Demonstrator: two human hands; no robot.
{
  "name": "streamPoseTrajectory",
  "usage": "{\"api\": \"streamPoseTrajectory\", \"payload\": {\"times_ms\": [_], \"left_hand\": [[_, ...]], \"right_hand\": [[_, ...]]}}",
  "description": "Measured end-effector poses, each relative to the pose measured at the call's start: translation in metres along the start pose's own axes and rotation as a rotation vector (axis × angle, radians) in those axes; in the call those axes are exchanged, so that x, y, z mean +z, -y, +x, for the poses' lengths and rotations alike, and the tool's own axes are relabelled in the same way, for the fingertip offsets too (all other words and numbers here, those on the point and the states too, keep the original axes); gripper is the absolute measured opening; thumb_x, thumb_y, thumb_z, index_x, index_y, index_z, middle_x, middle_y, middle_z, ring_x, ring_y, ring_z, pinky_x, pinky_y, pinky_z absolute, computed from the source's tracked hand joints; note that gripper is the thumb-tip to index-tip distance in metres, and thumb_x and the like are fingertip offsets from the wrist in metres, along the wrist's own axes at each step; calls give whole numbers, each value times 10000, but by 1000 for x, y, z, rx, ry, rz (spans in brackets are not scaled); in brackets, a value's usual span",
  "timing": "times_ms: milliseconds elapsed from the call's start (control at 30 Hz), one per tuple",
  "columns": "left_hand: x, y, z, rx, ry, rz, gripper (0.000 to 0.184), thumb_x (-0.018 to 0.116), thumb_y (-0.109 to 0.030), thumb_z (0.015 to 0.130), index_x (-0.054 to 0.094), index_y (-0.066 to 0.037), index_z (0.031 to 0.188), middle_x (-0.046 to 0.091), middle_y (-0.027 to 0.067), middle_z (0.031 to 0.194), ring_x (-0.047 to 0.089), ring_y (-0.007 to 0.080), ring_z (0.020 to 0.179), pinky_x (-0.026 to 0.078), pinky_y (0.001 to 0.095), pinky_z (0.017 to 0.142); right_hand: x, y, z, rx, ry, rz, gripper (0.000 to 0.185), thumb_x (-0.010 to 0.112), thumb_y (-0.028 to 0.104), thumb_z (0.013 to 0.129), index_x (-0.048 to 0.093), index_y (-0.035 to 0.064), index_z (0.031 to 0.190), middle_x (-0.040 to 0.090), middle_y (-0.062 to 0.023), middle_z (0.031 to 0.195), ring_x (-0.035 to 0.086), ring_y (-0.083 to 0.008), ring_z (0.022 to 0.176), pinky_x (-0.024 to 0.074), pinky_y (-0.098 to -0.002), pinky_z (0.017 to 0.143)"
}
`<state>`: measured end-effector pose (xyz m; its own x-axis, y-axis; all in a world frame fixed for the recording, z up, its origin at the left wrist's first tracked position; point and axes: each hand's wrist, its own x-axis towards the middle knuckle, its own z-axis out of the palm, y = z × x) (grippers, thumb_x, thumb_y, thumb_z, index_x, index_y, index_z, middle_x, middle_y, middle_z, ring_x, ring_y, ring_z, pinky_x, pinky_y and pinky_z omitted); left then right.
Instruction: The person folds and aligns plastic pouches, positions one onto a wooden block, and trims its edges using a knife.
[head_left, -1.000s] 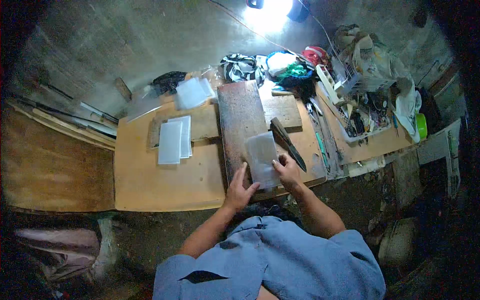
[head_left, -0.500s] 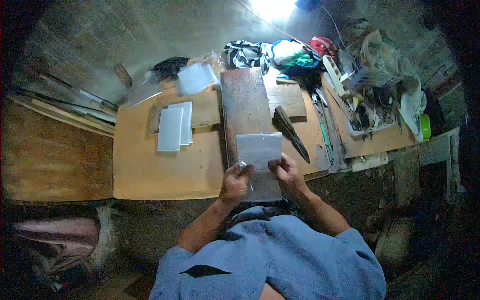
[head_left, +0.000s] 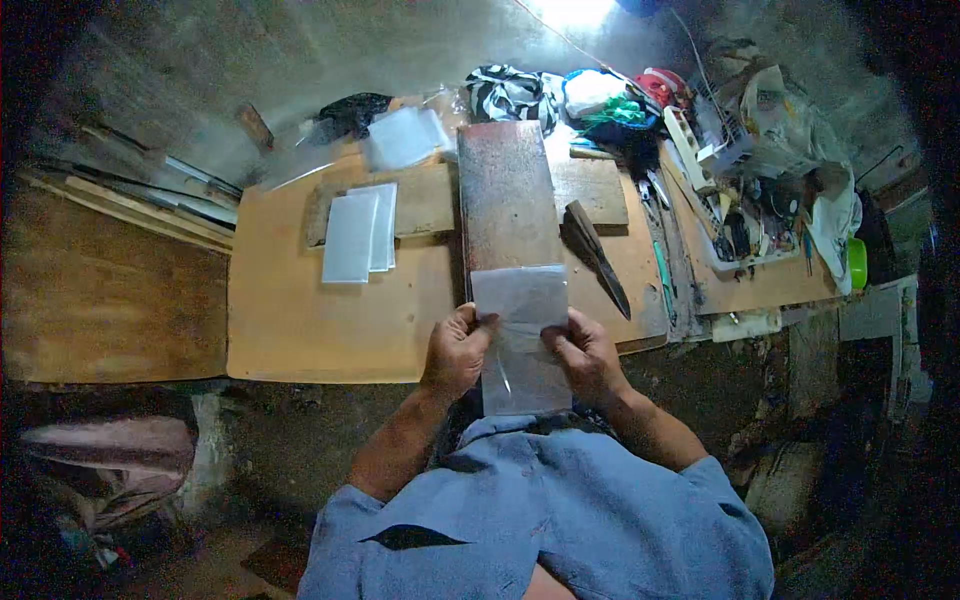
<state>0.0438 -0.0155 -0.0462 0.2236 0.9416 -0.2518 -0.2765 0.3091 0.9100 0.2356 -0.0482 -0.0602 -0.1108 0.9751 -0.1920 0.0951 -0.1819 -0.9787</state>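
A translucent plastic sheet (head_left: 522, 300) hangs between my two hands, over the near end of a long dark wooden board (head_left: 508, 190). My left hand (head_left: 458, 352) pinches its left edge, thumb on top. On the opposite edge, my right hand (head_left: 592, 358) grips in the same way. The sheet's lower part reaches down close to the blue shirt; whether it is one layer or several I cannot tell. A knife (head_left: 598, 262) with a broad dark blade lies right of the board. To the left lie a few overlapping plastic sheets (head_left: 350, 240).
More plastic sheets (head_left: 403, 140) lie at the back of the table (head_left: 330, 345). A striped black-and-white cloth (head_left: 512, 97) is beyond the board. On the right stand a tray of tools (head_left: 755, 255) and a green cup (head_left: 856, 264). Wood strips (head_left: 140, 215) lie at far left.
Both hands and the sheet appear slightly higher against the shirt, and more of the sheet's lower part shows. The whole view has shifted a little. Both hands keep their hold.
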Motion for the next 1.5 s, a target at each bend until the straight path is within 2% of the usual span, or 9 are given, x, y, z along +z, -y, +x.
{"api": "streamPoseTrajectory", "payload": {"times_ms": [100, 200, 267, 300, 467, 633, 967, 1233, 1500], "left_hand": [[-23, 9, 1, 49, -62, 13, 108, 531, -107, 922, 588, -18, 900, 625, 19, 808, 579, 92, 787, 475, 258, 703], [-22, -29, -9, -126, -107, 40, 192, 503, -180, 948, 579, -5, 920, 628, 43, 802, 596, 112, 759, 497, 281, 676], [-24, -38, -18, -107, -33, -25, 244, 428, -246, 971, 555, -38, 953, 633, 56, 779, 607, 133, 645, 489, 283, 543], [-18, -48, -28, -201, 30, -147, 313, 422, -279, 978, 571, -8, 933, 629, 59, 788, 604, 121, 741, 502, 290, 650], [-7, -45, -57, -197, 63, -86, 220, 489, -204, 943, 590, -10, 973, 624, 52, 811, 590, 126, 709, 475, 261, 596], [-2, -65, -77, -328, 197, -265, 197, 565, -157, 890, 587, 16, 981, 619, 59, 807, 570, 111, 675, 460, 253, 562], [-8, -70, -93, -331, 197, -238, 172, 591, -119, 859, 587, 28, 949, 618, 67, 813, 564, 116, 666, 453, 252, 548], [-4, -83, -98, -438, 184, -342, 216, 601, -76, 829, 585, 41, 1009, 646, 107, 941, 620, 156, 817, 499, 295, 757], [-13, -80, -100, -406, 214, -283, 236, 603, -56, 831, 564, 30, 1047, 634, 77, 947, 597, 126, 837, 485, 267, 746]], "right_hand": [[2, 35, -6, -10, 3, 95, 209, 508, 69, 879, 568, 13, 1072, 628, -43, 877, 554, -104, 770, 444, -242, 678], [-5, 67, -8, 90, -38, 247, 197, 523, 96, 892, 570, 0, 1059, 624, -39, 867, 552, -100, 731, 447, -242, 653], [-16, 75, -10, 147, -14, 304, 200, 535, 122, 903, 567, -7, 1052, 621, -41, 871, 555, -98, 715, 451, -239, 640], [-15, 86, -13, 212, -9, 414, 209, 550, 133, 894, 567, 6, 1059, 595, -6, 853, 523, -66, 729, 409, -222, 628], [-13, 80, -21, 214, 63, 436, 205, 546, 153, 906, 563, 3, 1045, 611, -27, 852, 543, -76, 711, 433, -225, 621], [-8, 90, -29, 253, 96, 500, 196, 554, 149, 904, 565, 7, 1040, 602, -14, 839, 535, -68, 710, 429, -221, 622], [2, 83, -36, 273, 123, 589, 199, 546, 123, 907, 553, -7, 1058, 611, -30, 873, 552, -72, 739, 445, -215, 650], [5, 90, -36, 270, 161, 525, 219, 530, 106, 913, 540, -21, 1091, 614, -47, 948, 560, -89, 817, 458, -242, 730], [5, 87, -35, 234, 167, 507, 246, 537, 120, 916, 531, -26, 1114, 620, -62, 979, 576, -108, 866, 463, -252, 778]]}}
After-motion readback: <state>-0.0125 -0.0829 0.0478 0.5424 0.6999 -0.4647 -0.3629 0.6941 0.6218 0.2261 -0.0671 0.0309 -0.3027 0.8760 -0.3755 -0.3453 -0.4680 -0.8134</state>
